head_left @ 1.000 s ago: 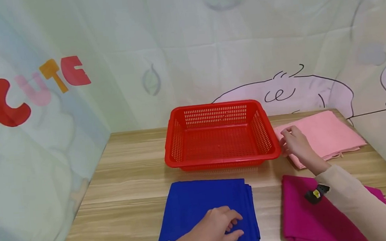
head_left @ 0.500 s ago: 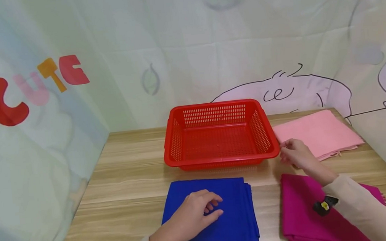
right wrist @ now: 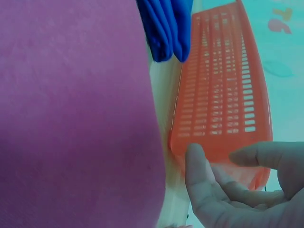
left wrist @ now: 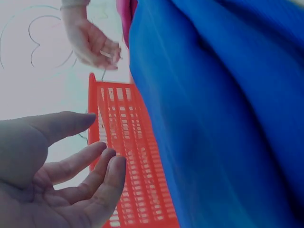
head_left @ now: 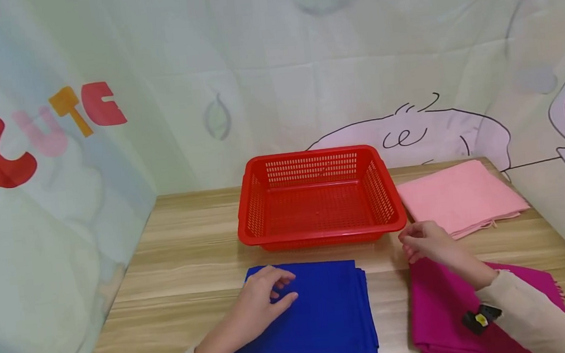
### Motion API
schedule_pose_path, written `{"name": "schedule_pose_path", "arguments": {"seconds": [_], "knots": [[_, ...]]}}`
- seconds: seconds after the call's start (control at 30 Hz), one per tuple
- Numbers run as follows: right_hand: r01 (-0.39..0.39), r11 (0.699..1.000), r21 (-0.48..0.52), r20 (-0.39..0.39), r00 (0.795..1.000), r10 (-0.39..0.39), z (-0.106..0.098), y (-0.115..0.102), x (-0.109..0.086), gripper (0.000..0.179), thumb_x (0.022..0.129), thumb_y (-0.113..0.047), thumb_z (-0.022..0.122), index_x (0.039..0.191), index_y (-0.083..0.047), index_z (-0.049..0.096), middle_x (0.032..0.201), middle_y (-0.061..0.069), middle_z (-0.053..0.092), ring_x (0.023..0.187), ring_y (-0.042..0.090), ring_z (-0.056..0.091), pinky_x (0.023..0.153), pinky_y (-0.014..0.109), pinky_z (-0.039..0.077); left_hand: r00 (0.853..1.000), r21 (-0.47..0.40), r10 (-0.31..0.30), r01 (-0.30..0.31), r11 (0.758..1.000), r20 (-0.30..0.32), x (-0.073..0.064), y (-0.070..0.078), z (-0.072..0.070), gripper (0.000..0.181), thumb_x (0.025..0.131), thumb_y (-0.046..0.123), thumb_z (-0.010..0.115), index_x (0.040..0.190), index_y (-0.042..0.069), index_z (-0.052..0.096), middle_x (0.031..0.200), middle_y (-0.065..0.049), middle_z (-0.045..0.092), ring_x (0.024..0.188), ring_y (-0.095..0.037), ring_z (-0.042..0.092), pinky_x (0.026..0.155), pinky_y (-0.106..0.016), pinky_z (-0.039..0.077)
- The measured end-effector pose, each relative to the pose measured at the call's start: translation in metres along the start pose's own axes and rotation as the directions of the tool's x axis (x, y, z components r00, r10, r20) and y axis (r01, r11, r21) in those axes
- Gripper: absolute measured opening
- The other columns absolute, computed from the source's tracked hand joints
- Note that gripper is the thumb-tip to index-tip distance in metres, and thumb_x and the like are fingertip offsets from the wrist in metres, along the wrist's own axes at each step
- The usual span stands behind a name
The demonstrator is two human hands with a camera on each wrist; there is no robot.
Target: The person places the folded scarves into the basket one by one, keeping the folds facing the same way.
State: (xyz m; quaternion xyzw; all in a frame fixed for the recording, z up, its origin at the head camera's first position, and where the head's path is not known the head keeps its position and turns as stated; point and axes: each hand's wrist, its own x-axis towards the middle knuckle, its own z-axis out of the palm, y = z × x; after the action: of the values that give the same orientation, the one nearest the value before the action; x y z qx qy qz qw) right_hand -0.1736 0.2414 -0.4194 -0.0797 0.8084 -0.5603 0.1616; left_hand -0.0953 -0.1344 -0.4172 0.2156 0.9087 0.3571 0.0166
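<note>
My left hand (head_left: 258, 302) hovers over the left part of a folded blue cloth (head_left: 325, 313), fingers loosely bent, thumb apart and nothing held. In the left wrist view the fingers (left wrist: 90, 185) show a gap to the thumb. My right hand (head_left: 430, 245), also holding nothing, is above the far left corner of a folded magenta cloth (head_left: 441, 314), near the front right corner of a red plastic basket (head_left: 323, 233). The right wrist view shows its thumb and fingers (right wrist: 197, 175) apart, with the basket's slotted side (right wrist: 218, 95) behind them.
A folded pink cloth (head_left: 465, 194) lies at the back right of the wooden table (head_left: 179, 269), beside the basket. Fabric backdrops with printed drawings (head_left: 182, 129) enclose the back and sides.
My left hand has moved left and away from me over the blue cloth. My right hand has come back from the pink cloth toward the magenta one. The cloths and basket stay put.
</note>
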Motion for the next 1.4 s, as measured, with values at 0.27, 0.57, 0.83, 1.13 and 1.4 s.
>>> {"name": "schedule_pose_path", "arguments": {"seconds": [0.27, 0.57, 0.83, 1.13, 1.4], "knots": [[0.036, 0.996, -0.087, 0.108, 0.994, -0.026, 0.02, 0.002, -0.007, 0.024, 0.096, -0.004, 0.063, 0.098, 0.02, 0.063, 0.071, 0.013, 0.065, 0.062, 0.021, 0.065, 0.057, 0.036, 0.06, 0.989, 0.026, -0.04, 0.044, 0.999, -0.144, -0.002, -0.019, -0.009, 0.018, 0.089, 0.0, 0.072, 0.107, 0.002, 0.069, 0.1, -0.007, 0.064, 0.086, -0.021, 0.063, 0.069, -0.029, 0.057], [0.021, 0.998, -0.064, 0.217, 0.976, -0.006, 0.039, -0.001, -0.009, 0.023, 0.093, -0.007, 0.067, 0.095, 0.017, 0.067, 0.076, 0.016, 0.069, 0.063, 0.018, 0.065, 0.058, 0.035, 0.06, 0.973, 0.06, -0.112, 0.127, 0.99, -0.201, -0.003, -0.038, -0.017, 0.022, 0.088, -0.001, 0.072, 0.11, 0.002, 0.069, 0.1, -0.011, 0.065, 0.087, -0.023, 0.061, 0.07, -0.031, 0.056], [0.002, 0.998, -0.055, 0.239, 0.971, 0.012, 0.053, 0.003, -0.01, 0.025, 0.094, -0.01, 0.068, 0.089, 0.015, 0.068, 0.072, 0.017, 0.068, 0.062, 0.023, 0.067, 0.058, 0.038, 0.06, 0.953, 0.122, -0.12, 0.159, 0.98, -0.278, -0.01, -0.052, -0.018, 0.032, 0.089, 0.0, 0.07, 0.119, -0.007, 0.064, 0.107, -0.02, 0.062, 0.095, -0.034, 0.059, 0.08, -0.046, 0.052], [-0.071, 0.997, -0.015, 0.276, 0.958, 0.072, 0.068, 0.01, -0.015, 0.034, 0.097, -0.023, 0.068, 0.09, 0.011, 0.069, 0.069, 0.01, 0.064, 0.057, 0.019, 0.064, 0.057, 0.037, 0.059, 0.941, 0.064, -0.283, 0.299, 0.952, -0.186, -0.016, -0.067, -0.023, 0.038, 0.093, 0.008, 0.068, 0.122, -0.016, 0.059, 0.103, -0.018, 0.062, 0.092, -0.03, 0.06, 0.082, -0.045, 0.053], [-0.098, 0.995, 0.015, 0.294, 0.952, 0.089, 0.078, 0.01, -0.02, 0.034, 0.096, -0.024, 0.069, 0.084, 0.008, 0.068, 0.066, 0.007, 0.063, 0.053, 0.015, 0.062, 0.053, 0.034, 0.058, 0.931, 0.011, -0.336, 0.341, 0.94, -0.143, -0.018, -0.074, -0.025, 0.037, 0.095, 0.013, 0.068, 0.116, -0.016, 0.062, 0.095, -0.011, 0.064, 0.087, -0.022, 0.063, 0.08, -0.042, 0.057]]}}
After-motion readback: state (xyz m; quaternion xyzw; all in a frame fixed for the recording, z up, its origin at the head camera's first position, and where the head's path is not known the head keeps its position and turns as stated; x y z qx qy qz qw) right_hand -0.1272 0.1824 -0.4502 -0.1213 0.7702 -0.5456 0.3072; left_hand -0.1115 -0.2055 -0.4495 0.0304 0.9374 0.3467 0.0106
